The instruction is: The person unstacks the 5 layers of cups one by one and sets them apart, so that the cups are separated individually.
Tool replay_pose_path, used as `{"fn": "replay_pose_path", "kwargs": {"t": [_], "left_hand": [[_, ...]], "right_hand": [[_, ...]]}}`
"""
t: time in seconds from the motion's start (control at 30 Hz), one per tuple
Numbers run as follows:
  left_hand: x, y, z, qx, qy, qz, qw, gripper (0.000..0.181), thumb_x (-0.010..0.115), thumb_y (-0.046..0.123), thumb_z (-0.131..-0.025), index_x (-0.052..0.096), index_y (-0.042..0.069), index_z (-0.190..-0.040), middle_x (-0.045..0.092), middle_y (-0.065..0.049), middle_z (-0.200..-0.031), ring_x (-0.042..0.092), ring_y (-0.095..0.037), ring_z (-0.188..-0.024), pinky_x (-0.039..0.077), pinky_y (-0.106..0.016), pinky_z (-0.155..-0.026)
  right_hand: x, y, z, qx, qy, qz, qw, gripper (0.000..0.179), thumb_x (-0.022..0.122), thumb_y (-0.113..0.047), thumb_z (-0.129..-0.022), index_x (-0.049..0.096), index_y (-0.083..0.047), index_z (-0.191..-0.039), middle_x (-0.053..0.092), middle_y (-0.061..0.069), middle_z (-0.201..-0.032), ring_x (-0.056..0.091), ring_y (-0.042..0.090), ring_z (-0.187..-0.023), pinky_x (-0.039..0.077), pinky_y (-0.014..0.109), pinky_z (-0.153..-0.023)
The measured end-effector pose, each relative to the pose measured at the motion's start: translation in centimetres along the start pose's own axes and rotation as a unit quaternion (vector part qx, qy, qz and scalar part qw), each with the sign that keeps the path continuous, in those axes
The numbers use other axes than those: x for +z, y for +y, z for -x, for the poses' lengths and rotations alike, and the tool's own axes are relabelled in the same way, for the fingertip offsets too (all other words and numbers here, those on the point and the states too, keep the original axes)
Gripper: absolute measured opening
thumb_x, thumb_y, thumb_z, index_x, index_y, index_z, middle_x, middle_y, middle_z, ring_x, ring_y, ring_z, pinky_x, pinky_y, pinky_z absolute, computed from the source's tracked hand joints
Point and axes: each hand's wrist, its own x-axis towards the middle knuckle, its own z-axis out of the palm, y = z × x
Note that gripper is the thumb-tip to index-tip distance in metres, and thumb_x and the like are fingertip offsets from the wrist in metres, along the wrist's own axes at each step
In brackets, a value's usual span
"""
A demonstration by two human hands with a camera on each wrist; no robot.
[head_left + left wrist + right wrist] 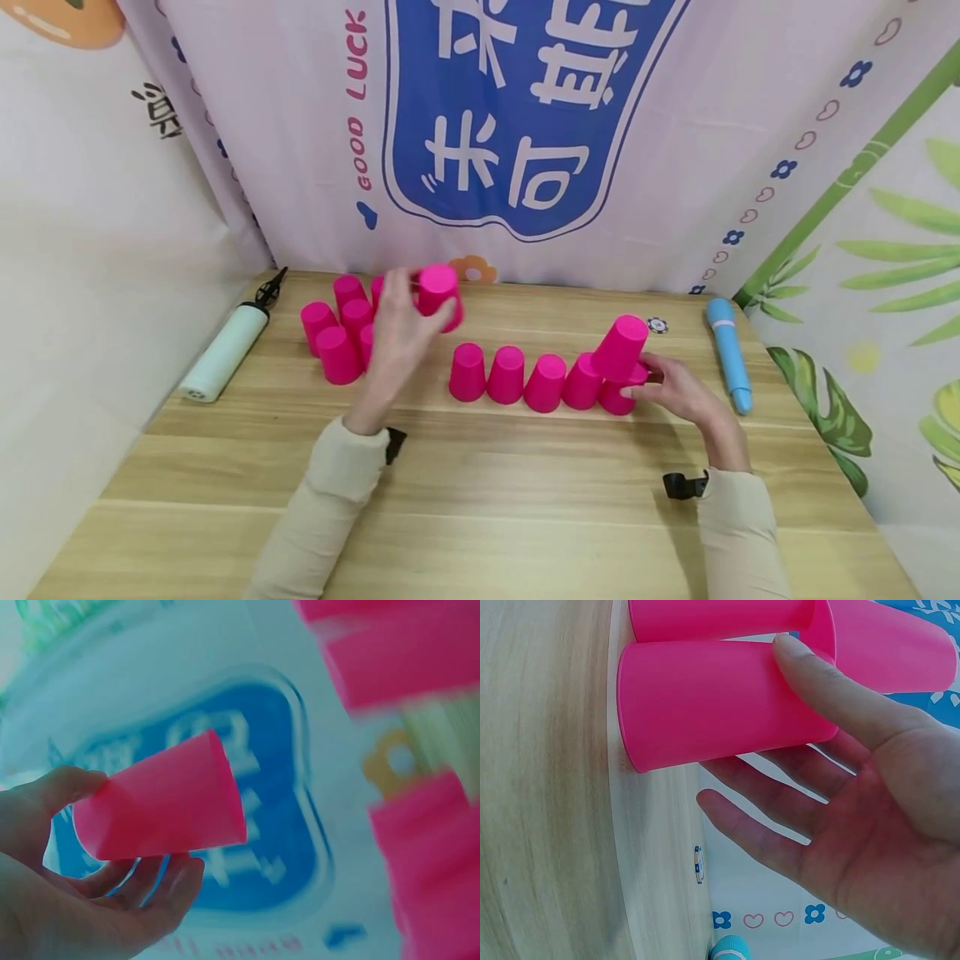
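My left hand [397, 333] holds a pink plastic cup [438, 283] upside down above the table. The left wrist view shows the thumb [75, 784] on one side of that cup [165, 802] and the fingers on the other. My right hand [678, 390] is at the right end of a row of several upside-down pink cups [506, 377]. It grips the end cup [712, 705], thumb on one side, fingers on the other. Another inverted cup [622, 346] stands on top, across the last two cups of the row.
Several more inverted pink cups [339, 357] stand in a cluster at the left, partly hidden by my left hand. A pale green pump [228, 350] lies at the far left. A blue pen-like tool [729, 354] and a small round chip [657, 325] lie at the right.
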Motion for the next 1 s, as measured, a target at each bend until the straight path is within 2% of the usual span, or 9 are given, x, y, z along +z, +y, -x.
{"fn": "replay_pose_path", "kwargs": {"t": [0.13,0.23,0.37,0.5,0.63,0.8,1.0], "left_hand": [[-1.7,-3.0,-0.2,-0.051,0.009,-0.031,0.9982,0.056,0.071,0.020,-0.084,0.043,-0.004,-0.127,0.048,-0.019,-0.124,0.048,-0.033,-0.114,0.045,-0.045,-0.096],[-2.4,-4.6,0.3,-0.079,-0.008,-0.051,0.9956,0.059,0.069,0.021,-0.085,0.040,-0.005,-0.130,0.046,-0.021,-0.127,0.048,-0.034,-0.115,0.044,-0.047,-0.098],[-3.0,-5.8,1.2,-0.092,-0.041,-0.072,0.9923,0.060,0.069,0.019,-0.084,0.039,-0.006,-0.129,0.045,-0.022,-0.125,0.048,-0.036,-0.113,0.044,-0.048,-0.097],[-3.4,-6.1,2.3,-0.081,-0.061,-0.076,0.9920,0.059,0.069,0.016,-0.083,0.038,-0.006,-0.127,0.045,-0.023,-0.124,0.048,-0.037,-0.112,0.045,-0.049,-0.095],[-3.5,-5.7,3.3,-0.050,-0.078,-0.061,0.9938,0.057,0.070,0.012,-0.082,0.039,-0.008,-0.125,0.047,-0.023,-0.120,0.049,-0.036,-0.109,0.047,-0.050,-0.092],[-2.6,-5.8,4.3,-0.022,-0.104,-0.067,0.9920,0.056,0.071,0.010,-0.081,0.040,-0.008,-0.124,0.049,-0.023,-0.116,0.051,-0.036,-0.106,0.048,-0.047,-0.090],[-1.5,-7.2,5.0,-0.014,-0.107,-0.107,0.9884,0.057,0.073,0.008,-0.080,0.041,-0.008,-0.123,0.048,-0.023,-0.114,0.051,-0.037,-0.101,0.050,-0.046,-0.088]], "right_hand": [[0.0,0.0,0.1,0.007,-0.003,0.000,1.0000,0.059,0.073,-0.029,-0.086,0.051,0.000,-0.133,0.060,0.016,-0.121,0.055,0.032,-0.108,0.048,0.046,-0.091],[0.0,0.0,0.1,0.005,-0.003,-0.002,1.0000,0.059,0.072,-0.030,-0.087,0.051,0.000,-0.134,0.060,0.017,-0.122,0.055,0.033,-0.110,0.048,0.048,-0.093],[0.0,0.0,0.3,0.007,0.000,-0.001,1.0000,0.059,0.071,-0.029,-0.088,0.050,0.000,-0.134,0.060,0.018,-0.124,0.055,0.035,-0.113,0.047,0.050,-0.094],[-0.1,-0.1,0.3,0.007,0.000,0.004,1.0000,0.059,0.071,-0.031,-0.088,0.050,0.000,-0.134,0.060,0.017,-0.124,0.055,0.035,-0.113,0.047,0.050,-0.094],[-0.2,-0.2,0.3,0.007,-0.001,0.005,1.0000,0.060,0.071,-0.032,-0.088,0.051,0.000,-0.134,0.060,0.017,-0.124,0.055,0.034,-0.113,0.047,0.049,-0.095],[-0.3,-0.1,0.3,0.006,0.000,0.005,1.0000,0.059,0.071,-0.031,-0.088,0.050,0.001,-0.134,0.059,0.018,-0.124,0.055,0.035,-0.113,0.046,0.050,-0.095],[-0.1,-0.1,0.2,0.004,0.000,0.008,1.0000,0.061,0.072,-0.033,-0.087,0.051,0.001,-0.133,0.060,0.018,-0.123,0.055,0.035,-0.112,0.047,0.051,-0.095]]}}
